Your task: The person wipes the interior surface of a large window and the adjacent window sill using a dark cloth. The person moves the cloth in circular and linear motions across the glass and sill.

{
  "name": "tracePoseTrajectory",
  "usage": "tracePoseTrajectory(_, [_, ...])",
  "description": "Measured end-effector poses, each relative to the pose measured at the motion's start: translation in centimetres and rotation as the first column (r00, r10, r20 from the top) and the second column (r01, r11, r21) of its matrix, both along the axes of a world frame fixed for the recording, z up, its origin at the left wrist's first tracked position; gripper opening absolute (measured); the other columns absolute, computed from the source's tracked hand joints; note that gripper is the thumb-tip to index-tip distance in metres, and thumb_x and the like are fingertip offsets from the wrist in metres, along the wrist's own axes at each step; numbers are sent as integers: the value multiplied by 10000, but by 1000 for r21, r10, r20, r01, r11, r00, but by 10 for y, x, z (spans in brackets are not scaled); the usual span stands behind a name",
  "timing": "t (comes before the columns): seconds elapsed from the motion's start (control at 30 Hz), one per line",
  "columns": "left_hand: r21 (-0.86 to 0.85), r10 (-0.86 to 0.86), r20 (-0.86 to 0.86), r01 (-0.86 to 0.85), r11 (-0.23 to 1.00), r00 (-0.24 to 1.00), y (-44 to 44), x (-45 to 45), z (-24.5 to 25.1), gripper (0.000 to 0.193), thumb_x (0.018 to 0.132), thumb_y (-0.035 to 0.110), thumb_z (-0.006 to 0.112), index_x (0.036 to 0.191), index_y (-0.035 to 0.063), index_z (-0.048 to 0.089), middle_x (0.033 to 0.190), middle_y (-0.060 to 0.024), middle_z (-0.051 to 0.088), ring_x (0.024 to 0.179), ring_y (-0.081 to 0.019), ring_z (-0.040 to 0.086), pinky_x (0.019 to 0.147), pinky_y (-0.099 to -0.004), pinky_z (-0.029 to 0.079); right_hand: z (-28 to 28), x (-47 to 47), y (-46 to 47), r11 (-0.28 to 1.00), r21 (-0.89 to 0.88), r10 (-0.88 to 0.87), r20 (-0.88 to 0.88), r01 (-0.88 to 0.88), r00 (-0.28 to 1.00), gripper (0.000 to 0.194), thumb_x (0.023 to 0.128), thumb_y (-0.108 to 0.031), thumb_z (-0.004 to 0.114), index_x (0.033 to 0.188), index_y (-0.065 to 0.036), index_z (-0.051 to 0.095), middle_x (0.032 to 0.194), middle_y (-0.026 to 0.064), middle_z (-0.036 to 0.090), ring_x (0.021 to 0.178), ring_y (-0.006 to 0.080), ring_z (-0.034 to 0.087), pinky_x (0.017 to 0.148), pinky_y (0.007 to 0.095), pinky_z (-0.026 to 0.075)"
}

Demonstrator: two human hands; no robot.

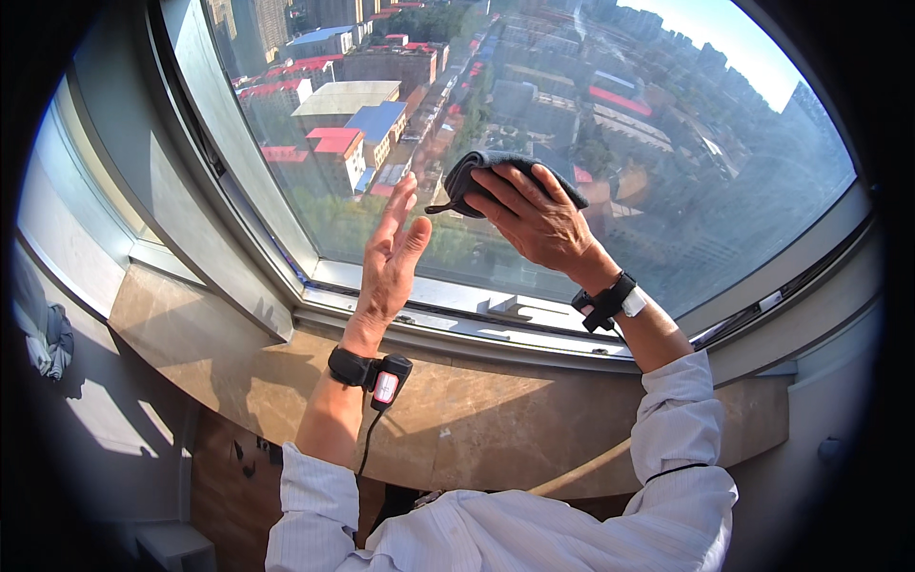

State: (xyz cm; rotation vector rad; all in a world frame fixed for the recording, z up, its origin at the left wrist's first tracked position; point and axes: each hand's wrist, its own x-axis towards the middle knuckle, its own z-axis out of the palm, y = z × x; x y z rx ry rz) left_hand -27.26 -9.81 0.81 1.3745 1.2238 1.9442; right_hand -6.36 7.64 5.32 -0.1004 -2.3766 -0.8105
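My right hand (540, 218) holds a folded dark grey cloth (509, 161) flat against the window pane (457, 247), with fingers spread over it. A small loop sticks out at the cloth's left end. To the left of it, my left hand (392, 254) is raised before the glass, thumb and fingers apart and nothing in it. Whether its fingertips touch the pane I cannot tell. Both wrists wear black straps with small devices, and a cable runs down from the left one.
Below the pane runs a metal window frame (465, 343) with a latch part (511, 307). A brown stone windowsill (465, 422) lies between me and the window. At the far left hangs a bundled grey cloth (51, 343). Buildings show outside, far below.
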Motion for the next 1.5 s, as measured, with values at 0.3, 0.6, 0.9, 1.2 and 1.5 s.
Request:
tracePoseTrajectory(0.3, [-14, -11, -6, 11, 1000, 1000, 0, -3, -3, 780, 1101, 414, 714, 1690, 0, 414, 1787, -158, 368, 1668, -340, 294, 1316, -498, 317, -56, 6, 3, 998, 25, 49, 159, -54, 986, 398, 1053, -230, 636, 1445, -198, 692, 1733, 2, 475, 1618, 185, 384, 1375, 452, 201])
tracePoseTrajectory(0.6, [5, -21, -4, 21, 1000, 1000, 3, -7, -11, 797, 1097, 434, 713, 1695, 4, 408, 1791, -170, 359, 1671, -341, 295, 1299, -516, 350, -82, -7, 5, 995, 29, 89, 127, -93, 988, 273, 1024, -208, 639, 1282, -173, 722, 1707, 16, 507, 1603, 181, 416, 1367, 476, 206])
tracePoseTrajectory(0.9, [-27, -23, 6, 23, 999, 1000, -1, -8, -21, 807, 1100, 446, 702, 1702, 7, 395, 1790, -179, 353, 1672, -335, 283, 1306, -518, 341, -88, 18, 11, 993, 42, 81, 398, -106, 914, 405, 1034, -162, 608, 1431, -113, 668, 1732, 31, 473, 1636, 178, 373, 1386, 441, 184])
tracePoseTrajectory(1.2, [-74, -4, -4, 3, 997, 1000, -7, -11, -21, 783, 1115, 495, 660, 1677, -4, 440, 1770, -175, 395, 1648, -282, 338, 1304, -487, 345, -106, -7, 7, 998, 22, 35, 523, -55, 852, 497, 1031, -122, 588, 1524, -80, 630, 1759, 23, 428, 1643, 157, 348, 1396, 457, 154])
tracePoseTrajectory(1.5, [-70, 16, -26, -18, 997, 1000, -7, -17, -24, 737, 1107, 499, 672, 1646, 23, 512, 1730, -156, 472, 1626, -259, 383, 1298, -469, 352, -123, -10, 19, 981, 65, 99, 638, -181, 763, 495, 963, -147, 624, 1433, -20, 709, 1692, 55, 519, 1633, 208, 376, 1400, 383, 241])
